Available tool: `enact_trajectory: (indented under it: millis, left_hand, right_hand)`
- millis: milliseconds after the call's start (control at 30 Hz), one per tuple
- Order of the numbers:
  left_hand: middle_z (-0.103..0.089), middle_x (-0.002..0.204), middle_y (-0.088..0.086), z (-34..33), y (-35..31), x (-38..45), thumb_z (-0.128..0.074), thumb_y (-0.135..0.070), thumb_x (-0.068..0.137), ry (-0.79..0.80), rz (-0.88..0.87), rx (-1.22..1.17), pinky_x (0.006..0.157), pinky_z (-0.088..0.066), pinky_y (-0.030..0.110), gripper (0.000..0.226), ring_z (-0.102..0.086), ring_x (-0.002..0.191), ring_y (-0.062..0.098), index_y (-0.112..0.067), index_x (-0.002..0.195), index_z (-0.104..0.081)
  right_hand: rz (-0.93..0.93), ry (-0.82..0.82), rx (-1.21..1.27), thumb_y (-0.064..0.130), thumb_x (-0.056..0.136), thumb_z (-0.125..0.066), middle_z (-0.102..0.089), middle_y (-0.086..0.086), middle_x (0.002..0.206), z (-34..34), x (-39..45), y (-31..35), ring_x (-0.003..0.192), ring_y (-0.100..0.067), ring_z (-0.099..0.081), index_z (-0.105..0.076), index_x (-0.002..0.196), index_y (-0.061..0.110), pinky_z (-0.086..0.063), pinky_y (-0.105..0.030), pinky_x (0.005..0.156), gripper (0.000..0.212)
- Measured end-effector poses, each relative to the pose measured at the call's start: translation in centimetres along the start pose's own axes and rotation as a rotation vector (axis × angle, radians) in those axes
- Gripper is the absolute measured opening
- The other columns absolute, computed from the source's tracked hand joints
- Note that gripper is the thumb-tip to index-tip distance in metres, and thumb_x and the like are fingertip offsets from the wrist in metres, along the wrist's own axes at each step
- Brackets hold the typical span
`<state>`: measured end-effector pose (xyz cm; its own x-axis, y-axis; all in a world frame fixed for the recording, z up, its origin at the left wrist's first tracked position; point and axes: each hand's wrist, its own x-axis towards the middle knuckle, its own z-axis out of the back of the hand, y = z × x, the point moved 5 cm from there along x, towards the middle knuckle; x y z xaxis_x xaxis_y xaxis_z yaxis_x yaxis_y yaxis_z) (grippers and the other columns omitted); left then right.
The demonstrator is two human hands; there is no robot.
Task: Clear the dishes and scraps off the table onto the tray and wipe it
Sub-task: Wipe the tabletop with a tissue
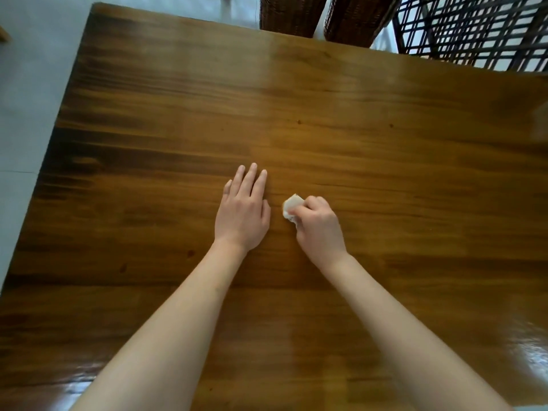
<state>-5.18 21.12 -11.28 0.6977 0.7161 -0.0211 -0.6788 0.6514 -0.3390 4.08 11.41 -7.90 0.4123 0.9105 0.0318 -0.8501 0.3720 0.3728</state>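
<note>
With no dishes, scraps or tray in view, only wiping seems left: the right hand (318, 225) pinches a wad (291, 206) on the table (385, 161), left hand (244, 210) flat at nine o'clock.

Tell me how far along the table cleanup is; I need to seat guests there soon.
Clearing looks done: no dishes, scraps or tray show on the wooden table. Wiping is in hand: the right hand grips a small white wad against the wood, while the left hand rests flat beside it. How much surface remains unwiped cannot be told; sheen shows near the front corners.
</note>
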Motion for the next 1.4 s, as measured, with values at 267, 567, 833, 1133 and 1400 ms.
enact_trajectory:
  millis: [267,567,833,1133,1400]
  left_hand:
    - [-0.027,0.153,0.005,0.2,0.1,0.2,-0.038,-0.029,0.096,-0.003,0.005,-0.028,0.111,-0.01,0.034,0.051,-0.017,0.143,0.024,-0.018,0.145,-0.029]
    - [-0.03,0.151,0.007,0.3,0.0,0.0,-0.041,-0.024,0.095,-0.011,-0.002,-0.023,0.112,-0.016,0.035,0.051,-0.02,0.142,0.025,-0.016,0.144,-0.032]
    - [-0.028,0.152,0.008,2.3,-0.4,-0.7,-0.037,-0.021,0.098,0.037,0.019,0.033,0.114,-0.013,0.038,0.05,-0.02,0.142,0.026,-0.013,0.146,-0.026]
    - [-0.034,0.149,0.004,7.6,9.7,-10.9,-0.041,-0.026,0.097,-0.058,0.265,0.068,0.113,-0.014,0.035,0.046,-0.025,0.14,0.022,-0.019,0.142,-0.037]
    - [-0.038,0.147,0.006,10.5,18.0,-13.6,-0.046,-0.023,0.095,-0.058,0.315,0.071,0.112,-0.02,0.039,0.044,-0.029,0.138,0.025,-0.017,0.138,-0.043]
  right_hand:
    - [-0.291,-0.067,-0.021,-0.002,0.086,-0.055,-0.062,-0.011,0.082,1.1,3.6,-3.9,0.081,-0.022,-0.054,-0.071,0.097,0.005,-0.035,-0.023,0.064,0.021]
    - [-0.059,-0.048,0.045,-0.008,0.071,-0.072,-0.067,-0.01,0.078,0.1,-2.7,-0.3,0.074,-0.021,-0.061,-0.072,0.085,0.002,-0.044,-0.019,0.063,0.017]
    - [-0.064,-0.024,0.025,-0.007,0.076,-0.067,-0.069,-0.014,0.084,0.1,-3.4,0.2,0.08,-0.025,-0.062,-0.072,0.09,0.0,-0.052,-0.03,0.067,0.017]
    - [-0.254,-0.011,0.108,0.0,0.086,-0.053,-0.058,-0.004,0.081,1.4,-3.2,0.9,0.076,-0.018,-0.052,-0.071,0.095,0.006,-0.039,-0.025,0.065,0.021]
    - [-0.272,-0.105,0.254,-0.003,0.081,-0.056,-0.062,-0.005,0.082,-1.5,-4.4,9.7,0.076,-0.018,-0.057,-0.071,0.087,0.007,-0.037,-0.021,0.065,0.019]
